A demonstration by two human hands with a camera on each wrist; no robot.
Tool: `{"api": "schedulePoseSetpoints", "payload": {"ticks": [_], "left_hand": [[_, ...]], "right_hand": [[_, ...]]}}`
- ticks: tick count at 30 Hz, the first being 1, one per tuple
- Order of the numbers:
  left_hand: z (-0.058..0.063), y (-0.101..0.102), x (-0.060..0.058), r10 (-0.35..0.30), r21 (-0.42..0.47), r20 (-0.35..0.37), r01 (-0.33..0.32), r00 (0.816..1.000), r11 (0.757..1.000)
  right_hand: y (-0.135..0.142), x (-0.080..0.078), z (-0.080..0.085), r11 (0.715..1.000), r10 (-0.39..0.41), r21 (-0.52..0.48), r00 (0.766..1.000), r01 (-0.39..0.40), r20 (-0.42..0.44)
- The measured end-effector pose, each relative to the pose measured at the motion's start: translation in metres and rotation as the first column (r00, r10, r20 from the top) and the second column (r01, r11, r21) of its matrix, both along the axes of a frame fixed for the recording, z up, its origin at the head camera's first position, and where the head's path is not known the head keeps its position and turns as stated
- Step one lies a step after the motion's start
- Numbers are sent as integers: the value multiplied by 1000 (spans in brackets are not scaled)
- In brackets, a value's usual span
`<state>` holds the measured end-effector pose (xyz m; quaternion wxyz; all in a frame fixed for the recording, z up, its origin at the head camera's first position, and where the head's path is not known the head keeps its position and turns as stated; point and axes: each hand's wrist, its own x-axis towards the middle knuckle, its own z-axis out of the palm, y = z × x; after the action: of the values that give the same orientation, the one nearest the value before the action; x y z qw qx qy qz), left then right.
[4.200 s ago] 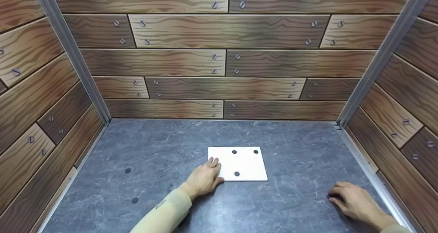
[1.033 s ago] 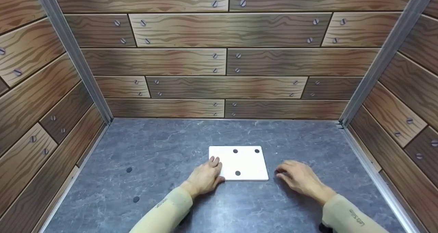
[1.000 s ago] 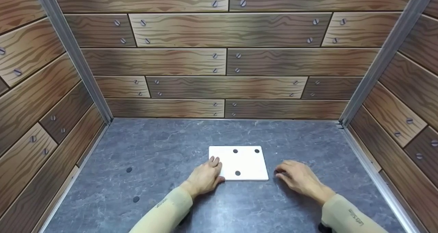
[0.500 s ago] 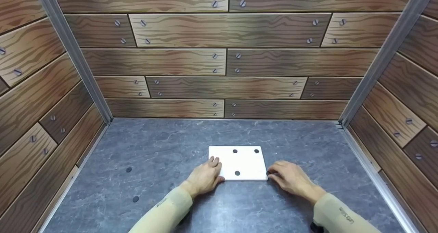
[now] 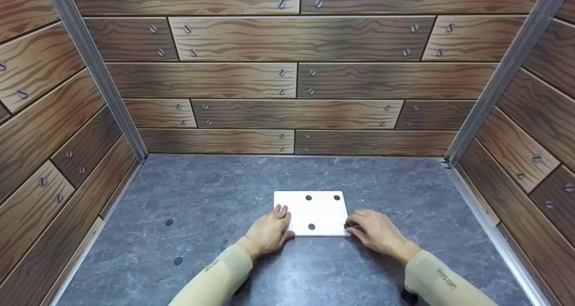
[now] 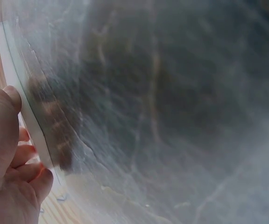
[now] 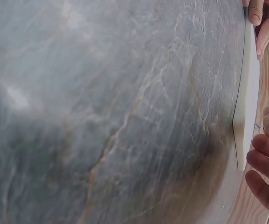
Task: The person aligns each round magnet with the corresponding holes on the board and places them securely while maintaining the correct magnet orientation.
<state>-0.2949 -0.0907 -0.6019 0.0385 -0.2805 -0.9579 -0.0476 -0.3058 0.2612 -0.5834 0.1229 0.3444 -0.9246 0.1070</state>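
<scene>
A thin white rectangular board (image 5: pixel 323 212) lies on the dark marbled surface in the head view. Three black discs sit on it: one at the back middle (image 5: pixel 308 197), one at the back right corner (image 5: pixel 337 197), one at the front middle (image 5: pixel 311 227). My left hand (image 5: pixel 266 233) holds its front left part, fingers over the top and thumb along the front edge; the left wrist view shows the board's edge (image 6: pixel 37 126) by that thumb. My right hand (image 5: pixel 376 230) pinches another black disc (image 5: pixel 346 226) at the front right corner; fingers partly hide this disc.
Two more black discs lie to the left, a farther one (image 5: pixel 169 222) and a nearer one (image 5: pixel 178 261). Wood-patterned panels (image 5: pixel 287 81) wall in the marbled surface (image 5: pixel 215 180) at the back and both sides, with metal strips (image 5: pixel 476 81) in the corners.
My right hand has come leftward from the right side of the surface to the board's front right corner, bringing the pinched disc. My left hand and the board have stayed in place.
</scene>
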Motion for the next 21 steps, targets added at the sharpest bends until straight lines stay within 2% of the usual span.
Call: {"api": "schedulePoseSetpoints", "payload": {"ticks": [9, 21], "left_hand": [[-3, 0, 0, 8, -3, -11, -8, 1000, 1000], [-1, 0, 1, 0, 10, -25, 0, 1000, 1000]], "right_hand": [[-4, -2, -3, 1000, 14, 23, 1000, -13, -7], [-7, -6, -5, 1000, 21, 20, 999, -20, -36]]}}
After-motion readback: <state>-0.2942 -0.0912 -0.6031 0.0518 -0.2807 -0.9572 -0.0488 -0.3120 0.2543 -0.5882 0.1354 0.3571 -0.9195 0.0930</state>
